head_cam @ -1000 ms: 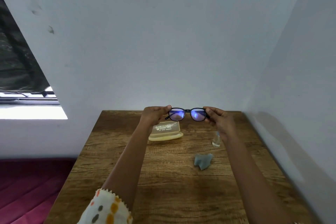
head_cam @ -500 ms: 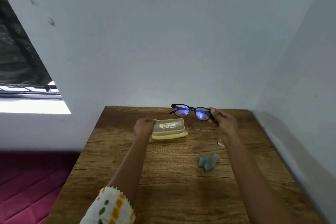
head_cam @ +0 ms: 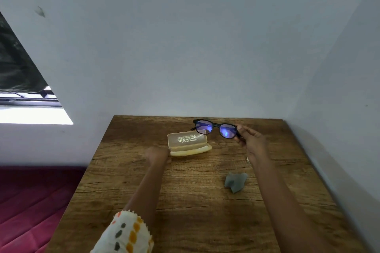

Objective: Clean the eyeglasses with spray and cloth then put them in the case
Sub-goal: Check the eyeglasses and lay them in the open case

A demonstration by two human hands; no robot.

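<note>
Hands have split: the right hand (head_cam: 253, 144) alone now pinches the eyeglasses (head_cam: 213, 128) by one end, over the open case (head_cam: 188, 143).
The left hand (head_cam: 157, 154) has dropped beside the case's left end, too blurred to read its fingers; stowing looks next.

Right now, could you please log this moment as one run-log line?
right hand: holds eyeglasses | left hand: blurred, beside open case | cloth: on table

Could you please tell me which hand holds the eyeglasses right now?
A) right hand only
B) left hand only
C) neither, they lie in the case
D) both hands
A: the right hand pinches one end of the eyeglasses, while the left hand is down by the open case, off the frame.
</note>
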